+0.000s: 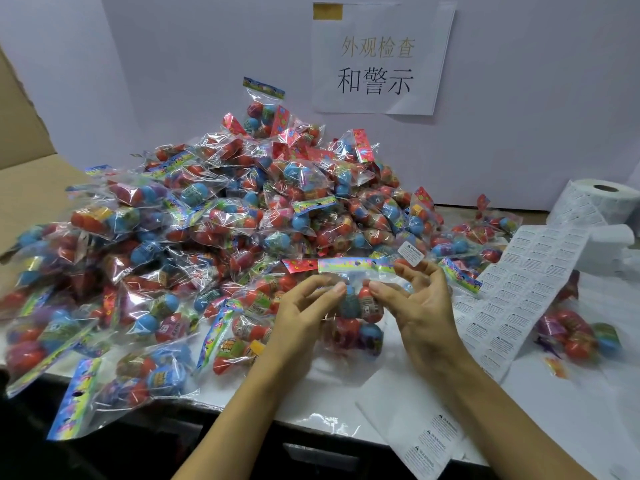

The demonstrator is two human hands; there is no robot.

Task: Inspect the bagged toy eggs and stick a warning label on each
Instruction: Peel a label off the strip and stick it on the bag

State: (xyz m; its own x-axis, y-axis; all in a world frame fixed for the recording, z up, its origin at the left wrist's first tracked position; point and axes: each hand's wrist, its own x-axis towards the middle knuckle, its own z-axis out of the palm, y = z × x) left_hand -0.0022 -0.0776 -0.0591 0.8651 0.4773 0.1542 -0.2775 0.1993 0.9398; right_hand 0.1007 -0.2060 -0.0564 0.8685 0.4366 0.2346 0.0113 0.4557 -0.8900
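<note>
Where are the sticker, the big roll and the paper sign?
sticker (410,253), head view, middle of its white face, at the right hand's fingertips.
roll (588,202), head view, its white side.
sign (375,64), head view, middle of the sheet.

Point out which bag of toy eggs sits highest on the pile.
The bag at the peak, leaning against the white back wall left of the paper sign. Its blue-green header stands upright above every other bag.
</note>
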